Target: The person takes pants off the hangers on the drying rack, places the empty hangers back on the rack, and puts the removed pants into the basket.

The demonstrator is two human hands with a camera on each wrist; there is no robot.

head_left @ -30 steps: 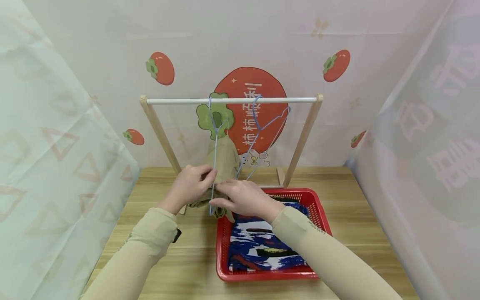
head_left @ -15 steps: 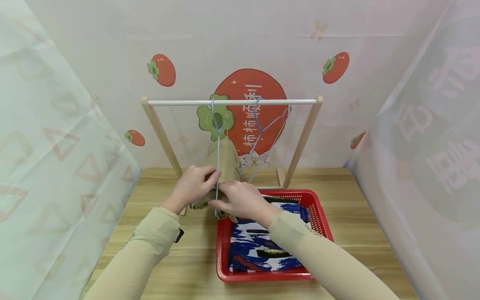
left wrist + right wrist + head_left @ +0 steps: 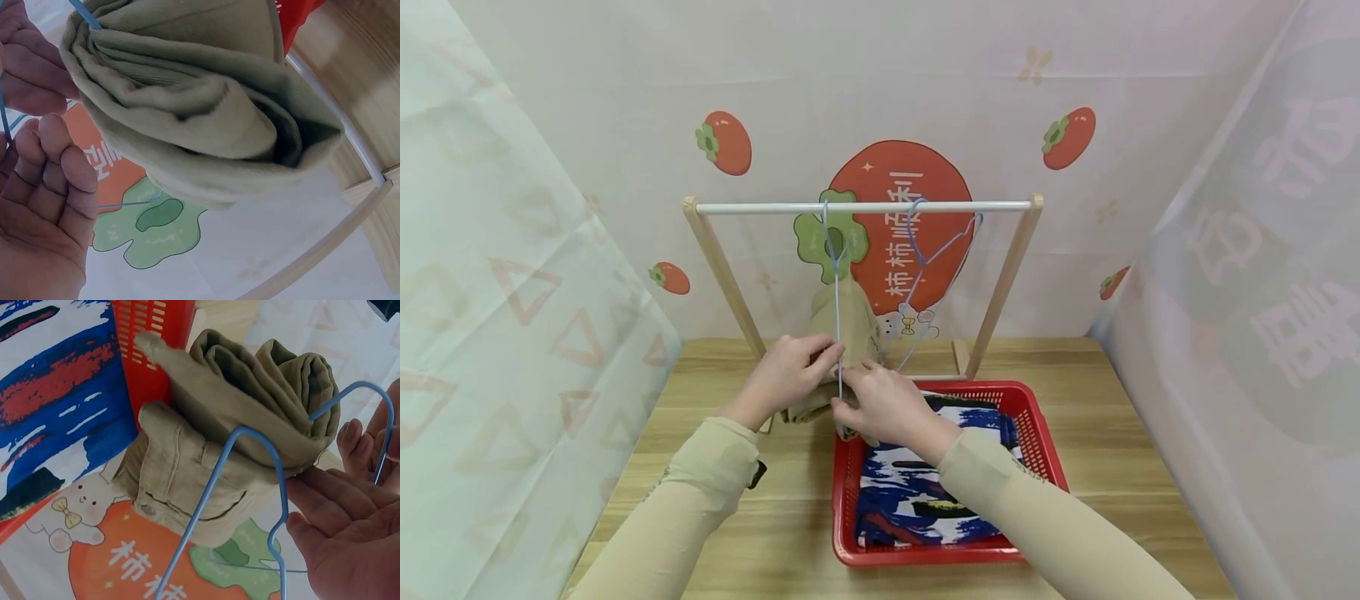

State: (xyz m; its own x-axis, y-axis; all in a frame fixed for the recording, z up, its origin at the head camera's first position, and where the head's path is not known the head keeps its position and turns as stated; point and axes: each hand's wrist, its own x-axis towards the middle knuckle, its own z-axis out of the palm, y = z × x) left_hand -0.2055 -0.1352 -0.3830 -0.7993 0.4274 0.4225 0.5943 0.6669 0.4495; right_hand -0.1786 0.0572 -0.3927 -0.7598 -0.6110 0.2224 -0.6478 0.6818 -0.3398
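Khaki trousers (image 3: 857, 321), folded in several layers, hang over a blue wire hanger (image 3: 837, 300) hooked on the rack's white bar. In the head view my left hand (image 3: 793, 371) pinches the hanger's wire at the left side of the trousers; the left wrist view shows its curled fingers (image 3: 53, 156) around the wire. My right hand (image 3: 887, 404) is at the right side of the trousers. Its extended fingers (image 3: 328, 500) touch the cloth in the right wrist view, beside the wire. Its thumb's contact is unclear.
A second blue hanger (image 3: 917, 260) hangs further right on the wooden rack (image 3: 1011, 275). Below the right arm sits a red basket (image 3: 1037, 433) with blue, white and red patterned cloth (image 3: 917, 500) inside. Printed sheets (image 3: 1165, 150) enclose the wooden table (image 3: 760, 533).
The hanger's lower part and the trousers have shifted slightly right, both hands moving along with them. My right thumb has come closer to the wire. The basket stays in place.
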